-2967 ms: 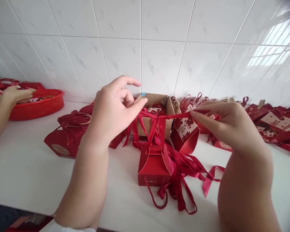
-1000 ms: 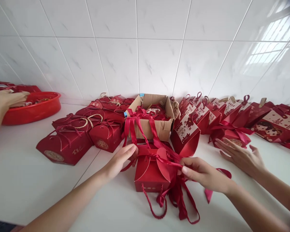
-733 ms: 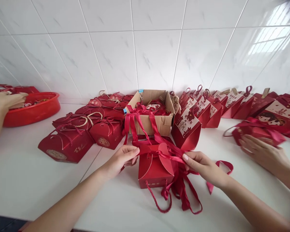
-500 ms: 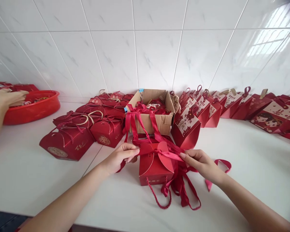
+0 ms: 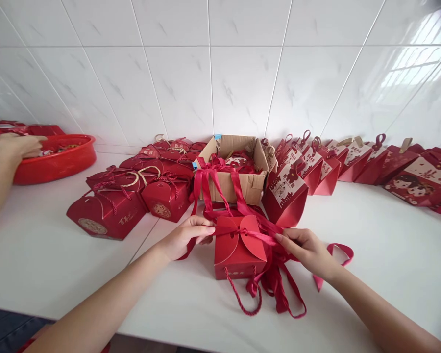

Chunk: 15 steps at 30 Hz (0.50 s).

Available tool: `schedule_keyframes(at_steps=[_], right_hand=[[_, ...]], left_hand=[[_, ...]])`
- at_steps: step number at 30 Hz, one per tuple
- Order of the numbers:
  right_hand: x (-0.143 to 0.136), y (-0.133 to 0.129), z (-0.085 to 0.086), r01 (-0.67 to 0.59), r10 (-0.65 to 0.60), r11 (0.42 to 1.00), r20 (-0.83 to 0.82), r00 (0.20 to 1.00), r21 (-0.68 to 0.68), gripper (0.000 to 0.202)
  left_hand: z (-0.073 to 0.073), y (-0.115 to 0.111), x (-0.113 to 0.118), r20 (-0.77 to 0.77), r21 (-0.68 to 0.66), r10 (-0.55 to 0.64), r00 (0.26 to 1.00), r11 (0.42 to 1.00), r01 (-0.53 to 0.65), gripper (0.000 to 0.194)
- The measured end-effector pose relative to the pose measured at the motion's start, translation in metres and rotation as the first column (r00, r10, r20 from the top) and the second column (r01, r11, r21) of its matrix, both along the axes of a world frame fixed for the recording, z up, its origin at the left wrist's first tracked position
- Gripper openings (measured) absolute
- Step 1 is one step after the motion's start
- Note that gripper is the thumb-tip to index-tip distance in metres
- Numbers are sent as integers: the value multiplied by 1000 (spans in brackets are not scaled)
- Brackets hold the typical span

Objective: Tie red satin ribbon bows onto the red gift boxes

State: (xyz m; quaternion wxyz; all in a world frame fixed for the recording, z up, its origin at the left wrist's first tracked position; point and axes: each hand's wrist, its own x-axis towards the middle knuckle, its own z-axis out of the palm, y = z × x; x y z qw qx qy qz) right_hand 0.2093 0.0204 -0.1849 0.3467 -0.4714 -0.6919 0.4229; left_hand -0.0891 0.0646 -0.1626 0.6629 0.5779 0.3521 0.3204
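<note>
Head view: far left of the cardboard box point(image 5: 233, 189), a co-worker's hand point(image 5: 16, 146) is reaching over a red basin point(image 5: 59, 169); whatever it may be holding is hard to tell. Nearer that cardboard box, on its left, dark red boxes point(image 5: 105, 215) are crowding together on the glossy white counter point(image 5: 40, 255). In front of it, the left hand point(image 5: 187, 236) is pinching a red ribbon point(image 5: 260, 237), thumb closed against fingers. The small box point(image 5: 238, 255) is sitting there too, the ribbon crossing its top. The right hand point(image 5: 306, 250) is likewise pinching the ribbon's other side. Right of the cardboard box, printed boxes point(image 5: 288, 198) are standing along the white tiled wall point(image 5: 176, 24), where a barred window's reflection point(image 5: 419, 63) is gleaming farther right.
</note>
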Motion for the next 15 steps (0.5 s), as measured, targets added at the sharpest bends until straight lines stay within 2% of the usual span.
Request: schedule_keyframes(at_steps=[6, 15], right_hand=[[0, 0, -1, 63, -63, 997, 4, 998, 53, 54], [0, 0, -2, 87, -92, 991, 46, 995, 101, 51]], left_hand=[[-1, 0, 1, 45, -6, 26, 999, 1000, -25, 44], [-1, 2, 1, 55, 15, 56, 997, 998, -57, 41]])
